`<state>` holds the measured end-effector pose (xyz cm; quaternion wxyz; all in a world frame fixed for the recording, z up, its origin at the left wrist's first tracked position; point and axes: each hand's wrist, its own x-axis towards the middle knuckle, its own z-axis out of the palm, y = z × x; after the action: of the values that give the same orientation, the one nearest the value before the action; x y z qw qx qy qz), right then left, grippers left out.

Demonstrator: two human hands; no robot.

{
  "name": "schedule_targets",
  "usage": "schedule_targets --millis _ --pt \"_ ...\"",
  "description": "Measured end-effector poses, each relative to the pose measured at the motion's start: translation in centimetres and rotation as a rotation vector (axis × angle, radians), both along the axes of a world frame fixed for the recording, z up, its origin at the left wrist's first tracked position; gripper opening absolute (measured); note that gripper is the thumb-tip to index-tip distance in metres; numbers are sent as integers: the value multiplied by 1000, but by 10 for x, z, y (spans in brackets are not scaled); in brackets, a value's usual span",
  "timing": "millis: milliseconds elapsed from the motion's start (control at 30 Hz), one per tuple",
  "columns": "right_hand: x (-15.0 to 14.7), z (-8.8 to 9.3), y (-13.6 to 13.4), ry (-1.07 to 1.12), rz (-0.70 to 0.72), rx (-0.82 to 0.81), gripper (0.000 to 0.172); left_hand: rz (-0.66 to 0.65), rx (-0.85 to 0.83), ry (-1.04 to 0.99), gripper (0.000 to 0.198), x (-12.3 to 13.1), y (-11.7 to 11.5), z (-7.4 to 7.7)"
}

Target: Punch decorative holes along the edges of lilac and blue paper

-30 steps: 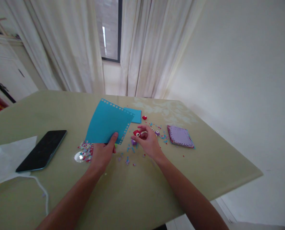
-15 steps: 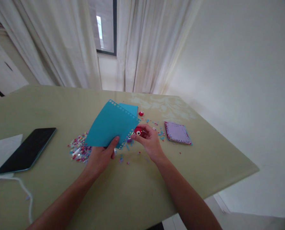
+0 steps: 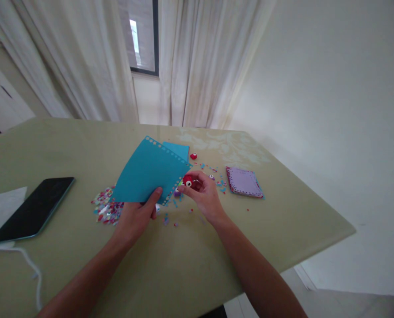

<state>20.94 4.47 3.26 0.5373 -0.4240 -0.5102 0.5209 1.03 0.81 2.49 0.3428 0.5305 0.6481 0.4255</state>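
My left hand [image 3: 137, 217] pinches the lower edge of a blue paper sheet [image 3: 150, 170], its thumb on top. Small punched holes run along the sheet's upper right and lower right edges. My right hand [image 3: 205, 194] grips a small red punch [image 3: 187, 180] with a white eye-like spot, at the sheet's right corner. A purple punch [image 3: 177, 192] shows just below it, partly hidden. Another red punch [image 3: 193, 156] sits on the table behind, beside more blue paper [image 3: 178, 150].
Colourful confetti [image 3: 105, 205] is heaped at the left, partly under the sheet. A stack of purple punched paper [image 3: 245, 182] lies at the right. Further left are a black tablet [image 3: 34, 210], white paper [image 3: 2, 210] and a white cable [image 3: 34, 267]. Loose bits are scattered mid-table.
The red punch in my right hand has shifted slightly along the sheet's edge, and the sheet has tilted a little. The whole view has moved slightly.
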Motion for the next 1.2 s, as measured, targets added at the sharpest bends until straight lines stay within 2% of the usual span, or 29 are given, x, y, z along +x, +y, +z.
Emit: schedule_targets --millis 500,867,967,1200 --pt "1 -7 3 -20 6 21 51 -1 2 -14 59 0 1 1" --pt "1 -9 3 -107 60 43 40 -12 -18 -1 60 -1 4 -7" --pt "1 -6 2 -110 68 12 38 -16 -55 23 61 0 5 -8" --pt "5 -3 3 44 88 -98 34 -57 -76 66 60 -1 4 -3"
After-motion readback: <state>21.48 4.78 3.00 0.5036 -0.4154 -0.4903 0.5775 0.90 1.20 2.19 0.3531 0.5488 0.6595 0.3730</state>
